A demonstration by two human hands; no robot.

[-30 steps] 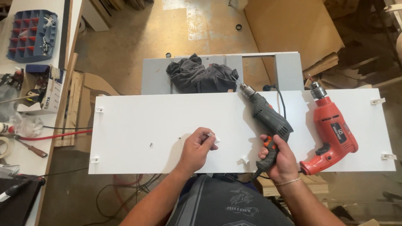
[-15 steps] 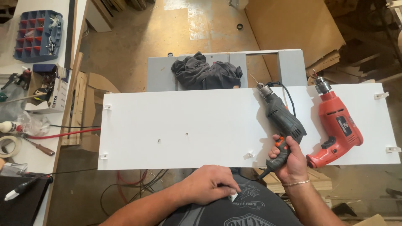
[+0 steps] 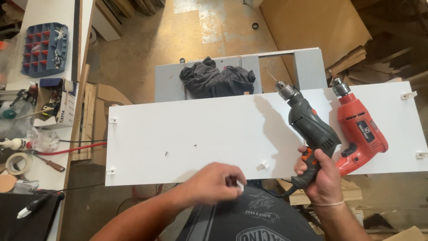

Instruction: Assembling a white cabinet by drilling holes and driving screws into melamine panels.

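Grey-bodied and likely heavy, the corded drill is gripped at its handle by the right hand on the white panel; a small white fitting is pinched by the left hand; a red drill lies beside.

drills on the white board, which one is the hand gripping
The dark grey drill: the right hand grips its handle. The red drill lies untouched beside it.

A dark grey power drill lies flat on a long white panel, bit pointing away, its handle overhanging the near edge; a small white piece sits pinched nearby.
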